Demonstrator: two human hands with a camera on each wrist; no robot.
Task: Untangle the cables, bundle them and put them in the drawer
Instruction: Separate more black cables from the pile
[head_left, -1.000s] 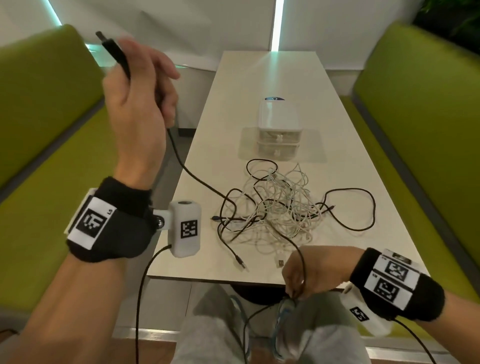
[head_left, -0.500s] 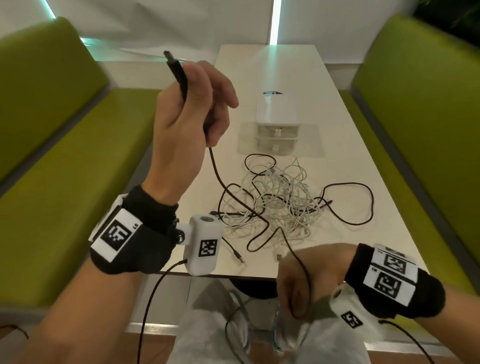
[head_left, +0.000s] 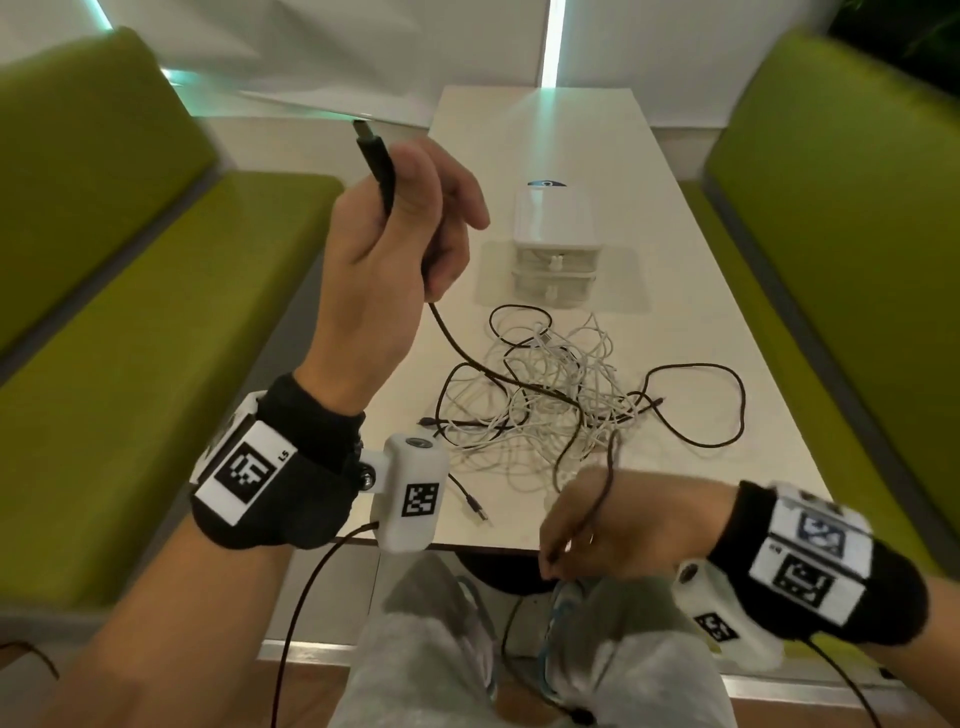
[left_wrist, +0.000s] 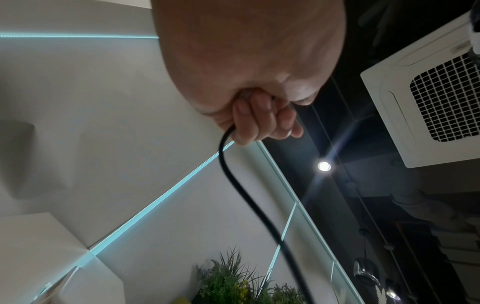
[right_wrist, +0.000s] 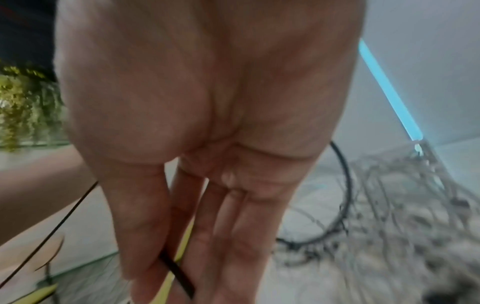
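Note:
My left hand (head_left: 415, 223) is raised above the table's left side and grips a black cable (head_left: 457, 343) just below its USB plug (head_left: 370, 148), which sticks up out of the fist. In the left wrist view the curled fingers (left_wrist: 262, 117) close round that cable (left_wrist: 239, 185). The cable runs down across a tangle of white and black cables (head_left: 550, 400) to my right hand (head_left: 558, 553) at the near table edge. There the thumb and fingers (right_wrist: 145, 236) pinch the black cable (right_wrist: 176, 271). A white two-drawer unit (head_left: 556, 244) stands shut behind the tangle.
The white table (head_left: 701, 291) lies between two green benches (head_left: 130, 338) (head_left: 857, 208). A black loop (head_left: 727, 405) spreads right of the tangle, and a loose black plug end (head_left: 475, 506) lies near the front edge. Grey-trousered knees (head_left: 431, 649) sit below that edge.
My left hand has carried the plug end rightward from beside the bench to over the table's left side. The black cable now slants across the tangle. My right hand stays at the near edge.

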